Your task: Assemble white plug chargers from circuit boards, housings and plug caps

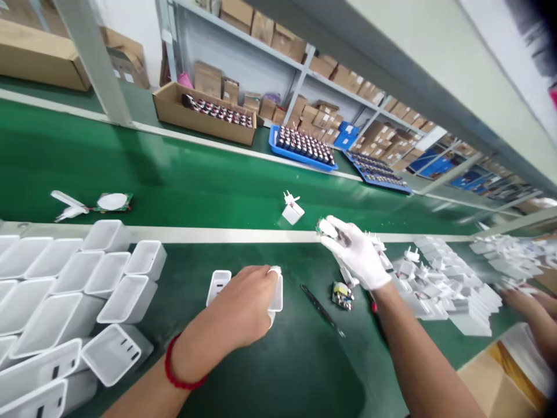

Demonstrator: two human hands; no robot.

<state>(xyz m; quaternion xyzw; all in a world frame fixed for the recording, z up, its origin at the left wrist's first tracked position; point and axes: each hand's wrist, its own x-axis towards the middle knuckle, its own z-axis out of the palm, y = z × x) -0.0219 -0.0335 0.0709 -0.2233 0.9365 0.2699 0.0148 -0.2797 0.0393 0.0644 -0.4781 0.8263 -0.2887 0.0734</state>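
My left hand (243,305), bare with a red bracelet at the wrist, is closed around a white plastic housing (275,297) above the bench; its fingertips are partly hidden. Beside it stands another small white housing (218,283). My right hand (359,255) wears a white glove and pinches a small green circuit board with a white pad (327,227) near the pale belt edge. Black tweezers (322,311) lie between my hands. A circuit board with a yellow part (342,295) rests below my right hand, near a red-and-black tool (374,307) half hidden by my forearm.
Several open white housings (117,296) stand in rows at left. On the green belt (209,191) are a white plug piece (293,212) and a wired board (113,201). White plug parts (429,278) pile up at right, near another person's hands (531,302). Component trays (304,146) line the back.
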